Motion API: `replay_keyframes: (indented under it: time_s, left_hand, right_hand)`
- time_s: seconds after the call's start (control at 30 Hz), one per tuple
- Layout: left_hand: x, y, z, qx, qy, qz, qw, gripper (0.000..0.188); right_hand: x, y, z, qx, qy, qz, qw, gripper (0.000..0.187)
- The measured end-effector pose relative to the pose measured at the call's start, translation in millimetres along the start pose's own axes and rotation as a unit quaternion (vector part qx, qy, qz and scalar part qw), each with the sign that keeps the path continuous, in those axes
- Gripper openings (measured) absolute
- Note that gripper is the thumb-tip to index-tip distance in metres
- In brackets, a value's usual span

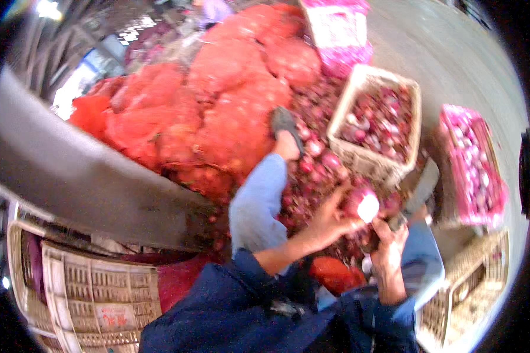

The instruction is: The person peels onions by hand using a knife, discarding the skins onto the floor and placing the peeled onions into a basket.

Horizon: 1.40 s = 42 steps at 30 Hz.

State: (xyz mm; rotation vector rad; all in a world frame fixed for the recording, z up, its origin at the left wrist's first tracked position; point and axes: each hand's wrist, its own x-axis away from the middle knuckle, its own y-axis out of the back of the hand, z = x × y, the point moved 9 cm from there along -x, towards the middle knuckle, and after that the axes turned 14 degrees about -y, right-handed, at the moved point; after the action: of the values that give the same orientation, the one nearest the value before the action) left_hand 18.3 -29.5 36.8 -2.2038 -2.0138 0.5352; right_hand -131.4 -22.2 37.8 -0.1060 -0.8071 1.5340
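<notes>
In my left hand [331,213] is a red onion [359,203], its pale cut face turned to the right. The fingers wrap round it from the left side. Close beside it, my right hand [388,244] is closed on the handle of a knife [424,185]. The broad grey blade points up and to the right, apart from the onion. A heap of loose red onions [315,165] lies below and beyond my hands. Between my legs, an orange-red rounded thing [335,274] shows in part; its kind is unclear.
A pale plastic crate [350,154] of onions stands ahead. To the right is a pink-lined crate [447,194] of onions; another pink-wrapped crate [335,26] stands farther off. Large orange net sacks [218,100] pile up at left. Pale crates [100,294] stand low on both sides.
</notes>
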Motion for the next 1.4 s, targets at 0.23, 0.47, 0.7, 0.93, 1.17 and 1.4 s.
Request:
replay_keyframes:
  time_s: [0.23, 0.47, 0.7, 0.93, 1.17, 1.4]
  left_hand:
    - [-3, 1, -4, 0.159, 0.024, -0.026, 0.987, 0.049]
    - [-2, -15, 2, 0.332, 0.113, -0.016, 0.936, 0.046]
    - [7, -10, 1, 0.457, 0.193, -0.042, 0.867, 0.050]
    - [24, -36, -8, 0.552, 0.247, -0.021, 0.796, 0.048]
    - [53, -47, -1, 0.554, 0.304, -0.034, 0.774, 0.053]
    - [71, -66, -19, 0.568, 0.285, 0.030, 0.771, 0.056]
  right_hand:
    - [-11, -11, 6, 0.179, -0.013, 0.021, 0.984, 0.008]
    - [-4, 51, 10, 0.435, 0.099, -0.143, 0.884, 0.028]
    - [32, 26, 21, 0.500, 0.168, -0.085, 0.845, 0.035]
    - [65, 14, 32, 0.503, 0.281, -0.045, 0.816, 0.035]
    - [56, 17, 10, 0.578, 0.252, -0.030, 0.776, 0.037]
    - [79, 3, 26, 0.590, 0.347, 0.004, 0.729, 0.043]
